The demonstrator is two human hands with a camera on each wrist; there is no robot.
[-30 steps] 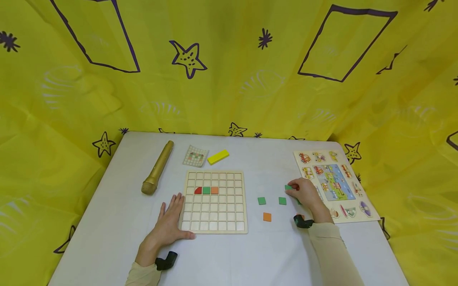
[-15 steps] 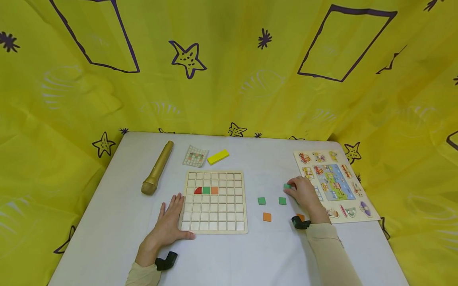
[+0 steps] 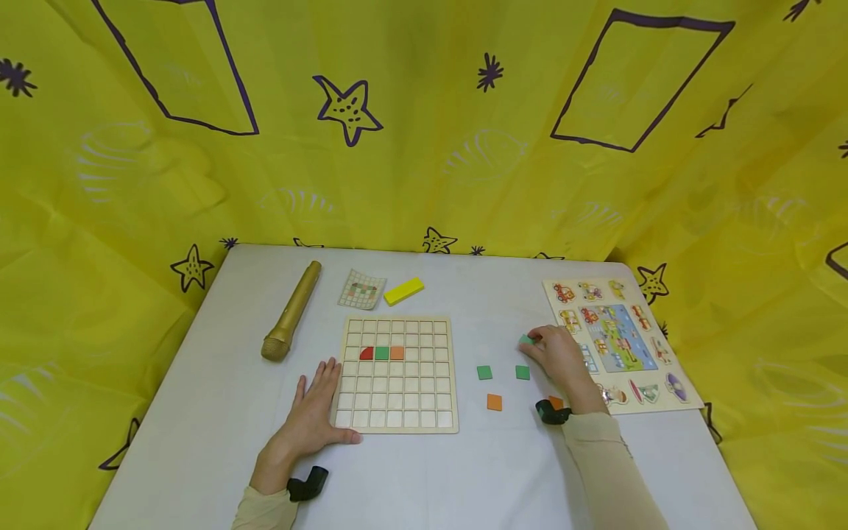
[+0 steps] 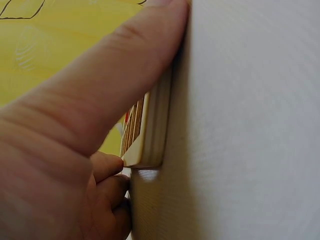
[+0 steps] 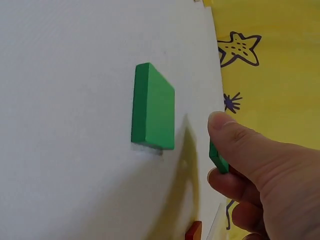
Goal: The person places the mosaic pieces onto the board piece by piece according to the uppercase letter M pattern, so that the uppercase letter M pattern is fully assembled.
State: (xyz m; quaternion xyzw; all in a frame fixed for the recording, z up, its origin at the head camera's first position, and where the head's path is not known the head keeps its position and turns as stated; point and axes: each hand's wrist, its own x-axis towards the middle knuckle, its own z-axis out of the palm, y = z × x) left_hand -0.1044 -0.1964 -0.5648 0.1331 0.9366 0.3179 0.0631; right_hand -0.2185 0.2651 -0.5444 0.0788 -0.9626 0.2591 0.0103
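Note:
In the head view, my right hand (image 3: 562, 361) pinches a small green square tile (image 3: 526, 339) between thumb and fingers, left of the picture puzzle. The right wrist view shows the pinched tile (image 5: 219, 159) partly covered by the thumb, above the table. Close by lies another green tile (image 5: 155, 110). My left hand (image 3: 313, 412) rests with fingers stretched along the left side of the wooden grid board (image 3: 397, 429), its thumb at the board's near left corner. One row of the board holds a red rounded tile (image 3: 367, 353), a green tile (image 3: 382, 353) and an orange tile (image 3: 397, 353).
Loose green (image 3: 485, 372) and orange (image 3: 495, 403) tiles lie right of the board. A picture puzzle (image 3: 619, 338) is at the right. Behind the board are a grid card (image 3: 361, 288) and a yellow block (image 3: 404, 291); a gold microphone (image 3: 291, 313) lies left.
My right hand has shifted slightly left with the green tile, which has tilted. An orange tile near the right wrist shows more. The left hand has stayed still.

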